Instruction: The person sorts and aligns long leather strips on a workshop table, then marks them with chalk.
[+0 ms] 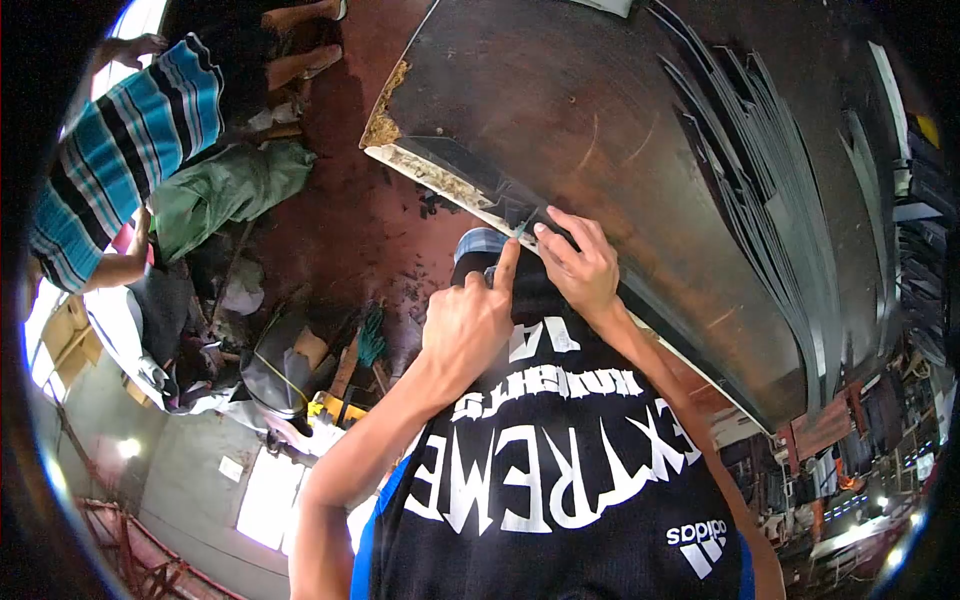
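Observation:
My left hand (465, 320) is at the near edge of a dark, worn table (640, 190). Its index finger points out to the edge while the other fingers curl in; whatever they hold is mostly hidden. My right hand (582, 262) rests at the same edge, fingers stretched and slightly apart, tips on a thin black strip (450, 160) lying along the border. Between the two hands' fingertips shows a small grey-blue bit (521, 229), too small to name.
Long thin black strips (770, 170) lie in a bundle across the table. The table's corner (385, 115) is chipped. At left, a person in a striped blue shirt (150, 140) is near a green cloth (235, 190). Bags and clutter (290, 365) lie on the floor.

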{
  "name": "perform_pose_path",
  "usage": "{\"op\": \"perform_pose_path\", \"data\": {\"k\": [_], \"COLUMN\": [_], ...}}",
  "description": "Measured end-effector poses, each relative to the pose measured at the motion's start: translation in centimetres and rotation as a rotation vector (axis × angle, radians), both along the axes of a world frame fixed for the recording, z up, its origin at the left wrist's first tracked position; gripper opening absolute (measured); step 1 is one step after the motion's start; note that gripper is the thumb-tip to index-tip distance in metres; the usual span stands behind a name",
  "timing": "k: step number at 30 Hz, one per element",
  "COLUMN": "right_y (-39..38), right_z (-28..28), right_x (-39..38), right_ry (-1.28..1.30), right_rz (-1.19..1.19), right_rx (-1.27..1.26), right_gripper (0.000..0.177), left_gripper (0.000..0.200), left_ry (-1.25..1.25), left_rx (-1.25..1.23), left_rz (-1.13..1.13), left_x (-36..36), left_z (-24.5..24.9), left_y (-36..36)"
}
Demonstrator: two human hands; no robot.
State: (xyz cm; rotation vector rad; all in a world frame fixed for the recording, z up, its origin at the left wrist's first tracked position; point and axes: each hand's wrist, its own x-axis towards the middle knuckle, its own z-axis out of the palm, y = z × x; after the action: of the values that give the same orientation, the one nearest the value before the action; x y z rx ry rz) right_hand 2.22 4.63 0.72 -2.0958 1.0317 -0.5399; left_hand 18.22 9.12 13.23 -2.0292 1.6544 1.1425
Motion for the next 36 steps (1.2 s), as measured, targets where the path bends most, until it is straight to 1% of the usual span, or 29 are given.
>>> {"op": "perform_pose_path", "data": {"k": [1,4,9,11,14,15,18,21,23,24,25,27,28,29,31,32,33,35,36], "right_y": [0.1,-0.1,0.0,-0.2,-0.1,-0.2,0.1,0.3,0.4,0.4,0.3,0.4,0.4,0.3,0.3,0.3,0.4,0.5,0.5], "right_z": [-0.1,-0.4,-0.5,-0.3,-0.3,-0.3,-0.3,-0.3,-0.3,-0.1,-0.1,-0.3,-0.4,-0.4,-0.6,-0.8,-0.9,-0.4,-0.4], "right_x": [-0.1,-0.3,-0.2,-0.2,0.0,0.2,0.3,0.2,0.4,0.5,0.5,0.4,0.3,0.4,0.4,0.4,0.4,0.7,0.6], "right_ry": [0.004,0.013,0.023,0.017,0.019,0.017,0.043,0.058,0.068,0.063,0.059,0.06,0.052,0.043,0.044,0.032,0.02,0.023,0.023], "right_rz": [0.007,0.026,0.051,0.034,0.015,0.011,-0.016,-0.001,-0.008,-0.017,-0.022,-0.012,-0.016,-0.019,-0.012,-0.022,-0.034,-0.03,-0.03], "right_rx": [0.009,0.02,0.029,0.008,-0.018,-0.031,-0.049,-0.1,-0.13,-0.124,-0.118,-0.125,-0.118,-0.112,-0.123,-0.131,-0.135,-0.131,-0.143], "right_gripper": [0.027,0.028,0.029,0.026,0.023,0.023,0.021,0.021,0.023,0.023,0.023,0.024,0.025,0.025,0.025,0.025,0.024,0.024,0.025], "left_gripper": [0.071,0.07,0.07,0.072,0.077,0.077,0.075,0.073,0.071,0.066,0.061,0.052,0.046,0.046,0.044,0.045,0.045,0.055,0.058], "left_ry": [-0.025,-0.041,-0.063,-0.067,-0.045,-0.047,0.053,0.044,-0.016,-0.092,-0.163,-0.117,-0.128,-0.128,-0.154,-0.138,-0.134,-0.139,-0.13], "left_rx": [-0.031,-0.012,0.011,0.025,-0.073,-0.086,-0.354,-0.378,-0.391,-0.501,-0.485,-0.66,-0.673,-0.69,-0.667,-0.617,-0.624,-0.482,-0.544], "left_rz": [-0.046,-0.07,-0.04,-0.029,0.05,0.047,0.117,0.082,0.02,-0.052,-0.124,-0.178,-0.215,-0.201,-0.297,-0.298,-0.291,-0.246,-0.216], "left_x": [-0.1,-0.4,-0.8,-0.9,-0.5,-0.2,0.9,1.8,3.3,4.0,4.5,5.7,5.9,6.1,6.4,6.5,6.7,7.1,7.4], "left_z": [0.1,0.1,0.1,-0.3,-1.7,-2.9,-6.1,-4.0,-0.3,0.0,0.2,-1.7,-2.4,-2.7,-3.2,-2.9,-2.7,-2.4,-2.8], "left_y": [-0.4,-0.8,-1.0,0.0,2.7,4.2,7.6,6.5,3.9,3.1,2.1,0.9,0.7,1.2,2.2,3.0,3.9,5.6,6.4]}}
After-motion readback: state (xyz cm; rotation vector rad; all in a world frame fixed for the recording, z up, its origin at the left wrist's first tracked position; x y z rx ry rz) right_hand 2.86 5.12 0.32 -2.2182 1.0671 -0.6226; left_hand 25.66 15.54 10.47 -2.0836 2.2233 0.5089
